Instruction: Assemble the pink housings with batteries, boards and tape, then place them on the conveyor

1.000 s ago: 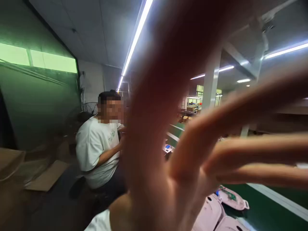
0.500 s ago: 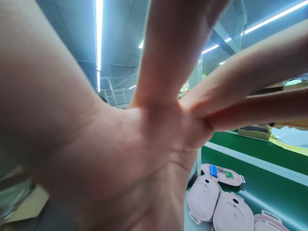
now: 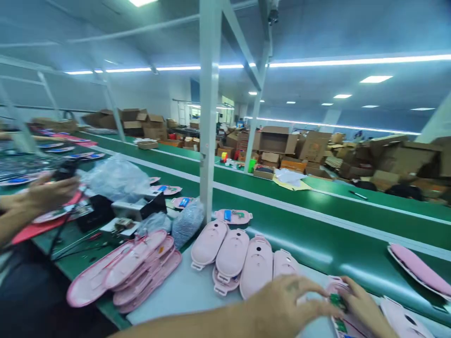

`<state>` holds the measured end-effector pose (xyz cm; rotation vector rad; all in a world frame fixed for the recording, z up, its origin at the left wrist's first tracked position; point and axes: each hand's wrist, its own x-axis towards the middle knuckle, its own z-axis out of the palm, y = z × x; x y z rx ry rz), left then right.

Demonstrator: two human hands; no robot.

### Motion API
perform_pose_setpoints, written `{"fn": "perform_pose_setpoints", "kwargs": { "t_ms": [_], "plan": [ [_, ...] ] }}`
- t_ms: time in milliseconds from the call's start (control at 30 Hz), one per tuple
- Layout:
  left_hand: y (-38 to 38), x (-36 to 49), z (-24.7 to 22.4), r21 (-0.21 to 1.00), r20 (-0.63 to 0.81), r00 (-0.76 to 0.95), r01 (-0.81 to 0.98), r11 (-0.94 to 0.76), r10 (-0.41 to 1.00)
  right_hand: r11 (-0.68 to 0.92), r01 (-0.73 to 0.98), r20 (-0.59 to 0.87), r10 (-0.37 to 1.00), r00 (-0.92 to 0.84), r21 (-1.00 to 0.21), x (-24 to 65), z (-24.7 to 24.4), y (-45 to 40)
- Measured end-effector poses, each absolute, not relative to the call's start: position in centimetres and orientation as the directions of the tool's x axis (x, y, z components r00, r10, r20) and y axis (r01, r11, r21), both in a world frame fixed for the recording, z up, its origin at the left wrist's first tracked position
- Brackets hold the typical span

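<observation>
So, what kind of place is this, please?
Most likely a factory assembly line. A long green conveyor belt runs past the workbench, many identical pink plastic shells lie in rows, and cardboard boxes are piled behind. Both hands work on one shell with a small circuit board.

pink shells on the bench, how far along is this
Done, by the look of it: shells lie in a row, more stacked at left. In hand: both hands, left and right, work a green board at an open shell. Left: a board-fitted shell lies open by the post.
</observation>
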<state>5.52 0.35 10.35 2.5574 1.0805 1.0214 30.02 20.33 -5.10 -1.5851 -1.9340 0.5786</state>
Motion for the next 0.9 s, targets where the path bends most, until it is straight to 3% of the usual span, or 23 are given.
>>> {"fn": "perform_pose_setpoints", "kwargs": {
  "t_ms": [33,100,167,233,300,367,500,600,667,767,900],
  "plan": [
    [1.5,7.0,7.4,0.247,0.514,0.489,0.702,-0.668,0.705,0.209,0.730,0.133,0.978,-0.161,-0.650,30.3,-5.5,21.3],
    [3.2,8.9,2.0,-0.035,0.466,0.572,0.775,-0.632,0.676,0.217,0.723,0.104,0.975,-0.199,-0.656,30.3,-6.5,22.8],
    [4.3,8.9,-0.7,-0.178,0.474,0.620,0.763,-0.621,0.625,0.201,0.733,0.098,0.978,-0.182,-0.650,29.8,-7.4,23.5],
    [5.3,7.0,0.1,-0.136,0.470,0.614,0.760,-0.636,0.633,0.187,0.732,0.087,0.981,-0.173,-0.655,29.2,-7.9,23.6],
    [7.1,3.5,3.6,0.043,0.372,0.504,0.829,-0.557,0.779,0.212,0.713,0.094,0.975,-0.201,-0.669,28.7,-7.8,23.4],
    [10.2,-0.8,7.8,0.176,0.200,0.234,0.947,-0.270,0.951,0.234,0.705,0.116,0.970,-0.212,-0.670,28.1,-7.4,23.1],
    [17.5,-8.8,11.2,0.213,0.091,-0.021,0.977,0.001,0.996,0.167,0.777,0.108,0.986,-0.128,-0.607,26.7,-6.2,22.6],
    [20.8,-12.4,9.3,0.201,-0.016,-0.137,0.970,0.137,0.990,0.161,0.818,0.119,0.986,-0.114,-0.552,26.5,-5.1,22.2],
    [21.8,-13.8,8.0,0.188,-0.073,-0.187,0.962,0.198,0.980,0.179,0.790,0.179,0.980,-0.089,-0.587,27.2,-4.0,21.7],
    [22.4,-14.8,7.9,0.200,-0.058,-0.221,0.953,0.228,0.974,0.203,0.665,0.296,0.955,0.029,-0.719,29.4,-1.7,19.9],
    [22.2,-13.6,10.9,0.258,0.168,-0.247,0.945,0.199,0.954,0.201,0.391,0.302,0.929,0.215,-0.898,31.5,2.1,16.0]
  ]
}}
